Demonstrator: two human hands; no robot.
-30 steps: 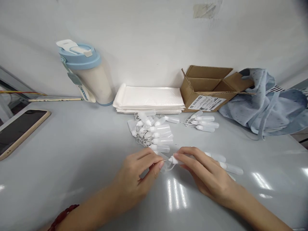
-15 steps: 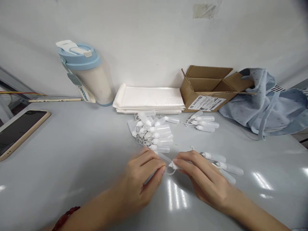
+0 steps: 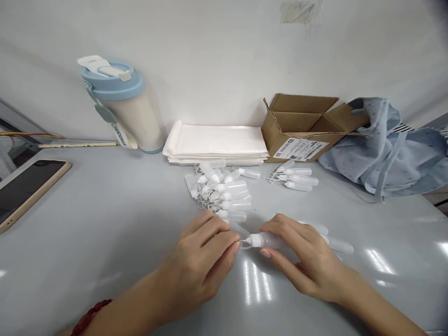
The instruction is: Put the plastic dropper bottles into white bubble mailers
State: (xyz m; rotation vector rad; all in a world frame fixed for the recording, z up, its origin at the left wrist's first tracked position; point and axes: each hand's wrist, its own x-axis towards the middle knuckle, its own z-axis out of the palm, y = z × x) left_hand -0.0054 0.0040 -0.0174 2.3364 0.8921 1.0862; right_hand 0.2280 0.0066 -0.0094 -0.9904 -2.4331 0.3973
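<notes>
Grey laminate formed the tabletop (image 3: 105, 224). A crumpled blue cloth (image 3: 392, 149) filled its far right corner. A blue-lidded tumbler (image 3: 129, 116) stood along the far edge towards the left, with an open cardboard box (image 3: 297, 128) beside the cloth and a stack of white padded mailers (image 3: 217, 142) between them. A phone (image 3: 24, 189) lay face up at the left edge.

In front of the mailers sat a heap of little bottles (image 3: 224, 191), and a lesser cluster (image 3: 297, 178) lay in front of the box.

Both hands rested near the middle of the near edge. The left hand (image 3: 199, 263) and the right hand (image 3: 308, 263) were closed on one small bottle (image 3: 268, 240), which lay low over the surface between them. Its long axis ran left to right, roughly parallel to the near edge. The right hand wrapped the body from above, fingers over and thumb under.

The white nozzle (image 3: 249, 241) pointed straight at the left hand, whose thumb and forefinger were pinched together at its very tip. Whether a cap sat between them could not be made out. A couple more bottles (image 3: 338, 245) lay just beyond the right knuckles.
</notes>
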